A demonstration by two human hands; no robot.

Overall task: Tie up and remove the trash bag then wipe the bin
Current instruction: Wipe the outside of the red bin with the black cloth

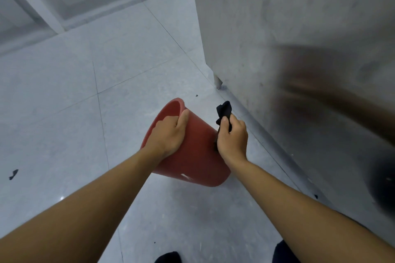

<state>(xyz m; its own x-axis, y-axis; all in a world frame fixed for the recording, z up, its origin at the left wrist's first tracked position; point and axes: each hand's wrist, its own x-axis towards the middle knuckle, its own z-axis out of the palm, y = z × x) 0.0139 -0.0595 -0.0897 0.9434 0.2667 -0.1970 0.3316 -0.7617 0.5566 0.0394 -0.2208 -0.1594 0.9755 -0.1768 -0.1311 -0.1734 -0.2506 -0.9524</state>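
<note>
A red plastic bin [198, 153] is held tilted above the floor, its open mouth turned up and away to the left. My left hand [166, 134] grips its rim, fingers hooked inside and thumb on the outer wall. My right hand [232, 141] is closed on a black cloth [224, 111] and rests against the bin's right side; the cloth sticks up above the fist. No trash bag is visible in or near the bin.
A stainless steel cabinet [299, 49] on short legs stands close on the right. Grey floor tiles [85, 113] spread to the left, with small dark scraps [13, 174] on them. A white door frame [38, 6] is at the back left.
</note>
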